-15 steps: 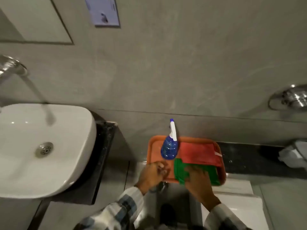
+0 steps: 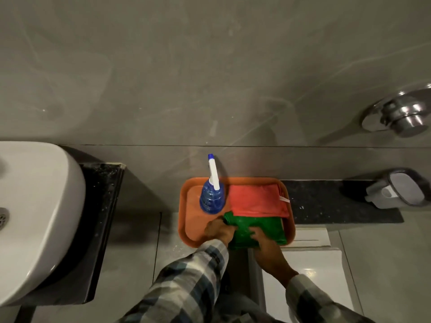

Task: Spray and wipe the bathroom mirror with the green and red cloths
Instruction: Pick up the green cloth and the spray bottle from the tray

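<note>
An orange tray [image 2: 190, 201] sits below the grey wall. On it a blue spray bottle [image 2: 211, 199] with a white nozzle stands upright at the back left. A folded red cloth [image 2: 257, 201] lies at the back right. In front of it lies the green cloth [image 2: 263, 229]. My left hand [image 2: 219, 230] grips the green cloth's left edge, which is bunched and lifted. My right hand [image 2: 264, 245] pinches the cloth's near edge. The mirror is out of view.
A white washbasin [image 2: 35, 213] on a black counter [image 2: 102, 217] fills the left. A black ledge [image 2: 338, 203] runs right of the tray, with a grey soap dish [image 2: 396, 190] above it. A chrome wall fitting [image 2: 401, 115] sits upper right. A white toilet tank [image 2: 310, 259] is below the tray.
My left hand has moved right onto the green cloth and gripped its edge. My right hand has closed on the cloth's near edge. The view has tilted down, so the mirror is gone.
</note>
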